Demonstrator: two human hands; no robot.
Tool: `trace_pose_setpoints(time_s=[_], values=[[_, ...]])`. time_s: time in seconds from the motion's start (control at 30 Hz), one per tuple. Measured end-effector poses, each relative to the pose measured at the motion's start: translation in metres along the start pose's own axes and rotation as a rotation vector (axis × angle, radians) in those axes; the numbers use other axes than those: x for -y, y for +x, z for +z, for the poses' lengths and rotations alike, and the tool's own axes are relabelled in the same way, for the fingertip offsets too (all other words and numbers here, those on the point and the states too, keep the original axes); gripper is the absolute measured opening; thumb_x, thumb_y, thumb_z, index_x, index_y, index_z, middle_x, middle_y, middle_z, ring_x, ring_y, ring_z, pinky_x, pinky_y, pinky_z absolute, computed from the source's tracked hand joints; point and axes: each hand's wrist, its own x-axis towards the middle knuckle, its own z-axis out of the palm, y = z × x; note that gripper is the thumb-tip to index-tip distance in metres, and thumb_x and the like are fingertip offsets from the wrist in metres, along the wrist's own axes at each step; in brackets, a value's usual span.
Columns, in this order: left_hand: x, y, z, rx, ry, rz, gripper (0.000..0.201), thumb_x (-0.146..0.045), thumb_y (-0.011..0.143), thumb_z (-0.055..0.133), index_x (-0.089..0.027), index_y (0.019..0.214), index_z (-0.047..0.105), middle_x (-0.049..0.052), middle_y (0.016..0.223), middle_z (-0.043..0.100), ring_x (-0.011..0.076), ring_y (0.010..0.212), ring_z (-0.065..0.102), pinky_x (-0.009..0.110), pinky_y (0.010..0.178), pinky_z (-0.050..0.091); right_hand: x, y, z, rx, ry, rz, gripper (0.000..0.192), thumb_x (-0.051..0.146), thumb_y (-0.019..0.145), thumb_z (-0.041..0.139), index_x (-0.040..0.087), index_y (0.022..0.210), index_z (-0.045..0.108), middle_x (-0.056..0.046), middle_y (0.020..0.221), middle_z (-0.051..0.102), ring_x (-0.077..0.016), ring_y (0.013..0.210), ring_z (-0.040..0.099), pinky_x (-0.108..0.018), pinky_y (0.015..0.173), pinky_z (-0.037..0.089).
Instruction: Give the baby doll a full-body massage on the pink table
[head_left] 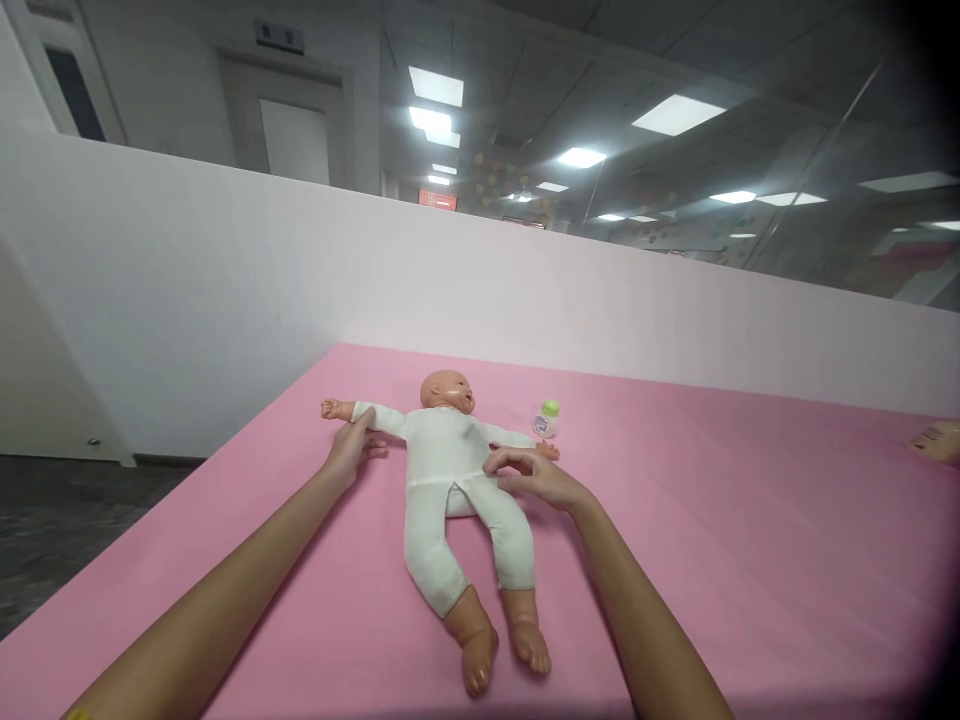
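Observation:
A baby doll in white cloth lies on its back on a pink padded surface, its head turned to the right. Its arms stretch out sideways and its bare feet point toward me. Beside the doll's outstretched arm on the left is my left hand, fingers apart, one fingertip touching the white sleeve. My right hand is open and loosely curved, with its fingertips against the doll's hip. Just beyond the doll's hand on the right stands a small clear jar with a green lid.
A low white wall borders the far side of the pink surface, with glass above it. Part of another doll-like object shows at the far right edge. Dark floor and a white door lie to the left.

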Motion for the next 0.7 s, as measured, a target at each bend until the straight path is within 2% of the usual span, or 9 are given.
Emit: trace_pose_setpoints(time_s=[0.07,0.17,0.3,0.47,0.6,0.67,0.7], values=[[0.0,-0.003,0.003,0.041,0.025,-0.017,0.044,-0.052,0.082,0.074,-0.014,0.101,0.068,0.015,0.09,0.075,0.023,0.07,0.072,0.033,0.061,0.061,-0.001,0.001,0.001,-0.031,-0.001,0.05,0.031,0.045,0.082,0.079,0.022,0.101,0.074,-0.008,0.115,0.068,-0.0266,0.117,0.061,-0.039,0.095,0.053],[0.001,-0.006,0.004,0.078,0.036,-0.039,0.043,-0.047,0.079,0.079,-0.015,0.105,0.068,0.015,0.097,0.077,0.0194,0.062,0.07,0.034,0.062,0.062,-0.004,0.002,0.003,-0.047,0.029,0.104,0.032,0.048,0.079,0.08,0.021,0.094,0.071,-0.005,0.101,0.067,-0.021,0.095,0.062,-0.033,0.078,0.054],[0.004,-0.008,0.004,0.187,0.102,-0.115,0.043,-0.053,0.077,0.079,-0.014,0.094,0.073,0.017,0.091,0.077,0.0214,0.059,0.069,0.035,0.057,0.061,-0.01,0.004,0.004,-0.052,0.08,0.183,0.036,0.05,0.076,0.083,0.02,0.085,0.066,-0.001,0.086,0.063,-0.0153,0.077,0.057,-0.03,0.069,0.05],[0.005,-0.019,0.011,0.381,0.266,-0.162,0.043,-0.057,0.076,0.078,-0.015,0.083,0.075,0.015,0.077,0.074,0.0234,0.058,0.069,0.035,0.056,0.059,-0.012,0.004,0.002,-0.003,0.109,0.222,0.037,0.046,0.071,0.089,0.018,0.077,0.064,0.0,0.082,0.064,-0.0149,0.077,0.059,-0.031,0.073,0.05],[0.004,-0.029,0.017,0.518,0.289,-0.094,0.035,-0.05,0.075,0.082,-0.016,0.076,0.073,0.011,0.069,0.071,0.0221,0.058,0.067,0.031,0.054,0.052,-0.016,0.006,0.004,0.064,0.183,0.262,0.038,0.043,0.067,0.092,0.018,0.079,0.066,0.0,0.083,0.067,-0.0167,0.08,0.065,-0.034,0.079,0.054],[0.004,-0.033,0.02,0.517,0.257,-0.046,0.031,-0.045,0.072,0.085,-0.017,0.075,0.073,0.01,0.069,0.07,0.0235,0.061,0.068,0.031,0.054,0.049,-0.019,0.009,0.006,0.084,0.204,0.271,0.038,0.043,0.066,0.092,0.018,0.079,0.067,0.0,0.08,0.068,-0.0165,0.078,0.066,-0.035,0.08,0.055],[0.003,-0.035,0.021,0.468,0.216,-0.012,0.03,-0.042,0.069,0.087,-0.017,0.076,0.074,0.01,0.07,0.071,0.0251,0.063,0.069,0.032,0.055,0.049,-0.02,0.01,0.008,0.095,0.213,0.273,0.038,0.043,0.066,0.093,0.017,0.079,0.067,0.0,0.079,0.068,-0.0163,0.077,0.066,-0.035,0.08,0.056]])
